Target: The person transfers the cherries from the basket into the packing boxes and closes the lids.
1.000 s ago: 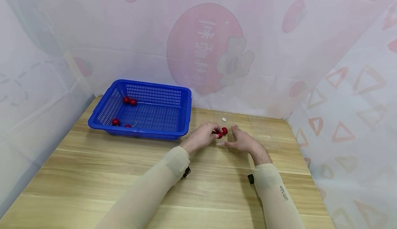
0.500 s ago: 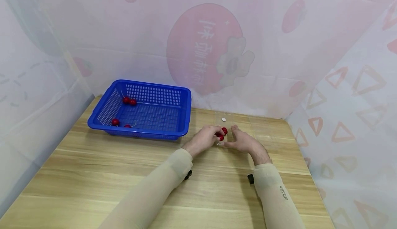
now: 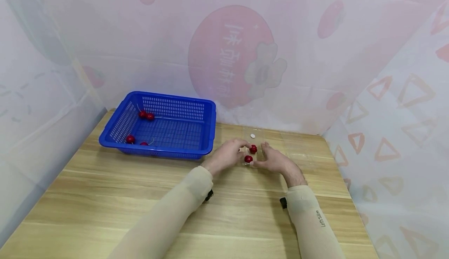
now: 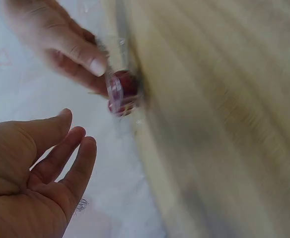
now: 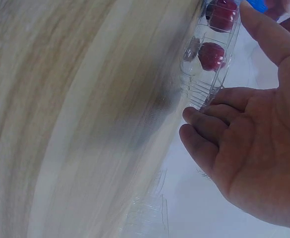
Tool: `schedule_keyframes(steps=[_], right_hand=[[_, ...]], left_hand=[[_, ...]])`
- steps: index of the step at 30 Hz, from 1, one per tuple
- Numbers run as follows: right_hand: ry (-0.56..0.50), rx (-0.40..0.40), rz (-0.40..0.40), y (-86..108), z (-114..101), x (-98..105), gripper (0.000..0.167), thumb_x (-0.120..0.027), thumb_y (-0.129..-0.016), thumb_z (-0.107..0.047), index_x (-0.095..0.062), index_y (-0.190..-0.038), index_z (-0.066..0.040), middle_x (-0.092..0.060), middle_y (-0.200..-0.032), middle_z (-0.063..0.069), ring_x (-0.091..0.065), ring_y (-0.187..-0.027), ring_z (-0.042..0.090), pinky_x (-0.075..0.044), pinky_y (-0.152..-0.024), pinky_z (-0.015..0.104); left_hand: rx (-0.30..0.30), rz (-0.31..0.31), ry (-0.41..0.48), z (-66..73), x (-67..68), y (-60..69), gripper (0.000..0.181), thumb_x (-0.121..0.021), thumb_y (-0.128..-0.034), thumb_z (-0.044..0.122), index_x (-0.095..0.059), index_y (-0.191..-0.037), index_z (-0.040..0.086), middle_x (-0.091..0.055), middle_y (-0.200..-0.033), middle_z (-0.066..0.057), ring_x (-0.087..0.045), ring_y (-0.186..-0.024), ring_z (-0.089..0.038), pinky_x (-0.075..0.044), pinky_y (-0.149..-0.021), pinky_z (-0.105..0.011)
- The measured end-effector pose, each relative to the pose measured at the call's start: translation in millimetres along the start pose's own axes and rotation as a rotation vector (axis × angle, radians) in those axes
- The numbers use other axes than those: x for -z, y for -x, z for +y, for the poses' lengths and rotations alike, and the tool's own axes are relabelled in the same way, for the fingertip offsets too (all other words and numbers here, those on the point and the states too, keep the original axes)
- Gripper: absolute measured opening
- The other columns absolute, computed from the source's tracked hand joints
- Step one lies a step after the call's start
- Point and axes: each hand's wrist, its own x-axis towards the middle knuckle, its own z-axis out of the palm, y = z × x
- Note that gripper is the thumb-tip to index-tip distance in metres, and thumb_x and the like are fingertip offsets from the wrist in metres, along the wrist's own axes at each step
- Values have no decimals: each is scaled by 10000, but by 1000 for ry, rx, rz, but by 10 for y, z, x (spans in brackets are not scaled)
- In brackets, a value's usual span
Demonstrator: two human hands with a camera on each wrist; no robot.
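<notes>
Two red cherries, one [image 3: 248, 159] nearer and one [image 3: 253, 148] farther back, lie in a clear plastic box [image 5: 218, 74] with a white oval spot [image 3: 252, 136] at its back part. My left hand [image 3: 226, 155] is at the box's left side, and in the left wrist view its fingers [image 4: 80, 158] are parted from the thumb with nothing between them. On the other side, my right hand [image 3: 275, 159] stands with thumb and fingers spread along the box; in the right wrist view the hand [image 5: 259, 134] has its fingertips close against the clear wall.
To the left stands a blue basket [image 3: 209, 134] with several cherries inside, among them one [image 3: 130, 139] at the front left. Another clear plastic box [image 3: 301, 150] lies right of my right hand. A printed cloth wall [image 3: 158, 56] rises behind the wooden table [image 3: 105, 189].
My left hand has let go of the nearer cherry and drawn back slightly left. That cherry now lies a little closer to the front. The right hand has barely moved.
</notes>
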Motion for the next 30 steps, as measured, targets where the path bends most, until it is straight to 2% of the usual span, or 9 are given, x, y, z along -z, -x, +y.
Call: schedule_keyframes(steps=[4, 13, 17, 21, 27, 30], right_hand=[[-3, 2, 1, 7, -10, 4, 1094, -742, -1152, -483, -112, -1836, 93, -22, -1944, 318, -124, -1829, 513, -166, -1502, 661], [6, -2, 5, 15, -13, 10, 1103, -751, -1146, -483, -114, -1834, 98, -31, -1938, 331, -132, -1828, 514, -169, -1502, 659], [7, -2, 4, 6, -7, -1, 1106, -761, -1141, -484, -126, -1831, 102, -31, -1933, 342, -125, -1825, 527, -162, -1500, 666], [4, -8, 3, -3, -3, -9, 1101, -766, -1140, -474, -126, -1835, 92, -22, -1936, 336, -116, -1827, 520, -155, -1504, 653], [-3, -13, 4, 3, -16, -4, 1089, -766, -1144, -461, -125, -1841, 77, -17, -1944, 318, -112, -1833, 505, -154, -1508, 640], [-3, -14, 2, 8, -23, -1, 1088, -766, -1143, -461, -127, -1842, 75, -17, -1945, 314, -110, -1834, 501, -155, -1508, 641]], left_hand=[[-7, 4, 2, 35, 138, 48, 388, -715, -1166, 79, -740, -1551, 118, -726, -1646, -120, -680, -1547, -408, -563, -1311, -606], [-99, 45, -45, 45, 540, 153, 378, -708, -1187, 135, -736, -1563, 114, -715, -1661, -133, -718, -1512, -393, -612, -1267, -551], [-113, 78, -42, -34, 708, 207, 383, -701, -1189, 128, -733, -1569, 95, -712, -1661, -144, -714, -1515, -401, -626, -1251, -537], [-102, 108, -39, -138, 857, 263, 380, -700, -1188, 121, -739, -1565, 90, -714, -1650, -151, -701, -1526, -414, -627, -1249, -546], [-97, 149, -75, -300, 1038, 349, 373, -705, -1187, 132, -740, -1554, 68, -744, -1586, -176, -729, -1451, -406, -637, -1197, -579], [-84, 155, -74, -373, 1121, 399, 379, -709, -1186, 139, -739, -1554, 55, -751, -1569, -192, -725, -1453, -408, -626, -1210, -592]])
